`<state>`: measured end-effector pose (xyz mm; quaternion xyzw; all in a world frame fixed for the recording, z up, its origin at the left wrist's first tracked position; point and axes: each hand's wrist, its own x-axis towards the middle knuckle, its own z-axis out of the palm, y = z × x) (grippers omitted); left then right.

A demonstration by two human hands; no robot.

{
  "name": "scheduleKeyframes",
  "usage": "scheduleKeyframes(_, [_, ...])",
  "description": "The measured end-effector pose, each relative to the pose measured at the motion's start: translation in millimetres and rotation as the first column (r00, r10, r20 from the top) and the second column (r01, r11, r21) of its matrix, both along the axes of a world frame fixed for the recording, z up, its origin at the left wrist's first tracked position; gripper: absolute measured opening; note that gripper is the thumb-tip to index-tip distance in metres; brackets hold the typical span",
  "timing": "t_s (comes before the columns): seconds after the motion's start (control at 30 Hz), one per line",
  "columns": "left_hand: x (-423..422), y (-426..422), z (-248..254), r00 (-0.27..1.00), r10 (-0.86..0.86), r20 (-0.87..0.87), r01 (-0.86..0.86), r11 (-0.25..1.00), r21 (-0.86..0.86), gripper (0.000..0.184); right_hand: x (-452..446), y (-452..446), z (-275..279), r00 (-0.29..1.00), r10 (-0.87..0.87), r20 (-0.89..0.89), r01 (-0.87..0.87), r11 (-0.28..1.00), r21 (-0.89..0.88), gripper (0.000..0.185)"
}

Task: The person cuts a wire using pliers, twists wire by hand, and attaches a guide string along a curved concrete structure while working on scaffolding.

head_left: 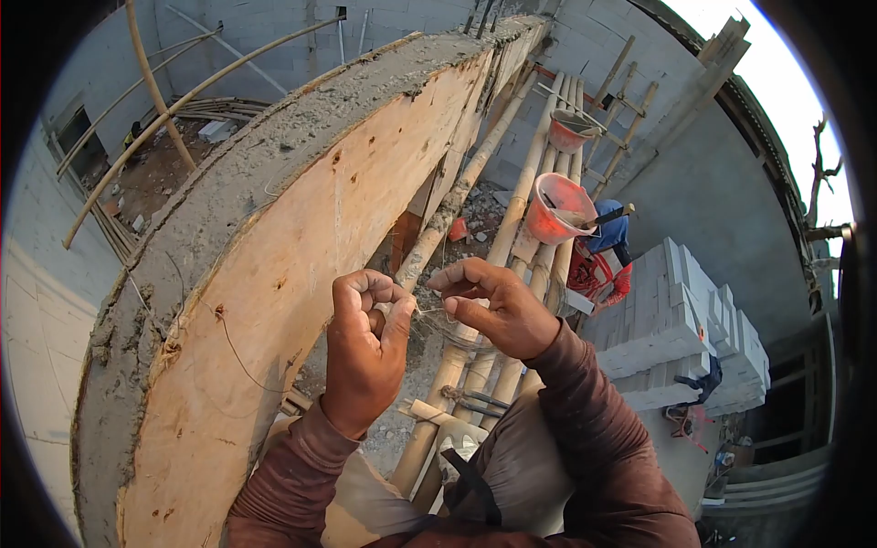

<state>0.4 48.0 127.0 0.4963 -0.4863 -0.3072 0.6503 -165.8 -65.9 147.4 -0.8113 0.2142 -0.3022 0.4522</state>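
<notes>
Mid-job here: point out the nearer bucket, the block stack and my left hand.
Nearer bucket (567,194): head view, on its inner wall.
Block stack (650,327): head view, on its side face.
Left hand (367,354): head view, mid-hand, below the curled fingers.

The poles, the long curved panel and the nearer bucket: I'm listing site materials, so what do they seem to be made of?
Poles: most likely bamboo, smooth and tan, with ringed joints along them.
Panel: wood, probably plywood, unpainted; grain and dark knots show.
Bucket: likely red plastic, smeared grey; thin-walled and slightly see-through-looking.
</notes>
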Motion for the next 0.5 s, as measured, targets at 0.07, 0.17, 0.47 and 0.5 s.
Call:
scheduleKeyframes(0.07, [-3,1,2,1.000,-0.017,0.012,0.017,0.999,0.028,0.030,2,5,13,1.000,0.027,0.009,-0.028,0.986,0.166,0.019])
scheduleKeyframes(0.17, [-4,0,2,1.000,-0.024,-0.004,0.024,0.998,0.059,0.031,4,11,18,0.999,0.022,-0.047,-0.012,0.979,0.206,0.018])
scheduleKeyframes(0.47, [-11,-4,5,0.998,0.014,-0.055,-0.013,1.000,0.026,0.034,5,9,12,0.999,0.040,-0.034,-0.015,0.844,0.536,0.015])
scheduleKeyframes(0.5, [-12,-4,6,0.998,0.013,-0.066,-0.010,0.999,0.040,0.034,5,7,7,0.999,0.041,0.005,-0.037,0.831,0.555,0.013])
